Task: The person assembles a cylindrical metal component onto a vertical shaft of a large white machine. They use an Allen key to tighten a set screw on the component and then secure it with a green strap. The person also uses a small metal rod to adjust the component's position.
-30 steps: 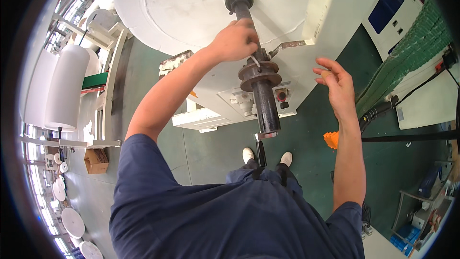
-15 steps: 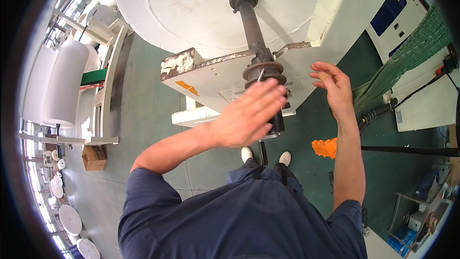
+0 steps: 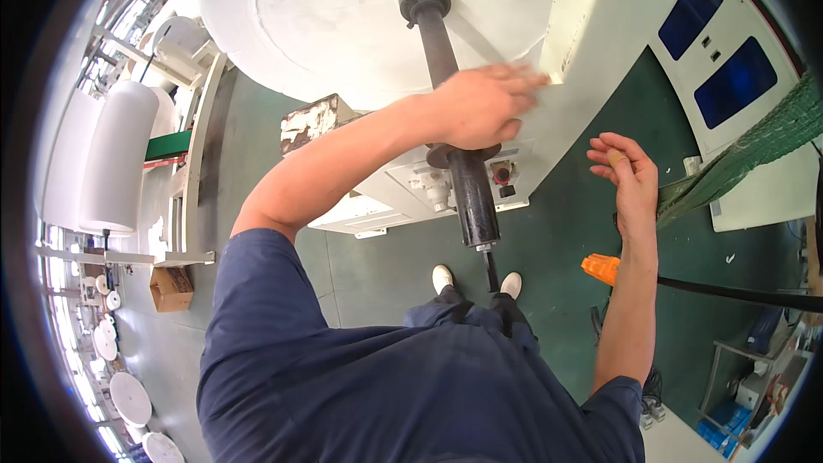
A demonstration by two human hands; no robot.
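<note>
My left hand [image 3: 484, 109] reaches across a dark metal shaft [image 3: 476, 197], its fingers stretched out and slightly blurred. It covers the part of the shaft by the machine frame's notch, so contact there is unclear. The shaft runs from a collar [image 3: 425, 0] on a large white roll [image 3: 334, 17] toward me and ends in a thin black handle [image 3: 490, 273]. Below my hand a flanged ring [image 3: 441, 157] shows on the shaft. My right hand [image 3: 633, 180] hovers to the right, fingers loosely bent and apart, nothing seen in them. A green woven strap [image 3: 737, 159] passes beside its wrist.
The white machine frame [image 3: 591, 77] has a red-and-black knob [image 3: 502, 175] under it. An orange object [image 3: 600, 268] on a black cord hangs by my right forearm. A white cabinet [image 3: 733, 51] stands at right; white rolls [image 3: 120, 154] on a rack and a cardboard box [image 3: 171, 289] are at left.
My left hand has moved farther away along the shaft and right, uncovering the shaft's near end. My right hand has shifted slightly right and nearer to me. The view has turned a little.
</note>
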